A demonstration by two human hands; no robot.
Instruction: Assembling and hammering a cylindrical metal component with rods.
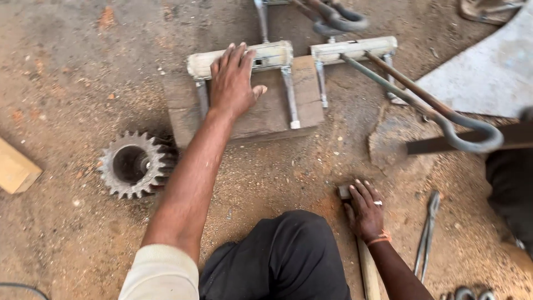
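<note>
My left hand (232, 83) reaches forward with fingers spread and rests on a pale metal cylinder with welded legs (272, 55), which lies across a flat wooden block (302, 89). A second, similar cylinder piece (355, 49) sits just to its right. Low on the ground beside my knee (283, 250), my right hand (365, 211) is closed over the metal head of a hammer (344, 191); its wooden handle (368, 272) runs down toward the frame's bottom edge.
A large rusty toothed gear (135, 164) lies on the dirt at the left. Bent steel rods with looped ends (444, 116) cross the right side over a grey slab (488, 72). Pliers (427, 233) lie at the lower right, a wood offcut (15, 169) at the far left.
</note>
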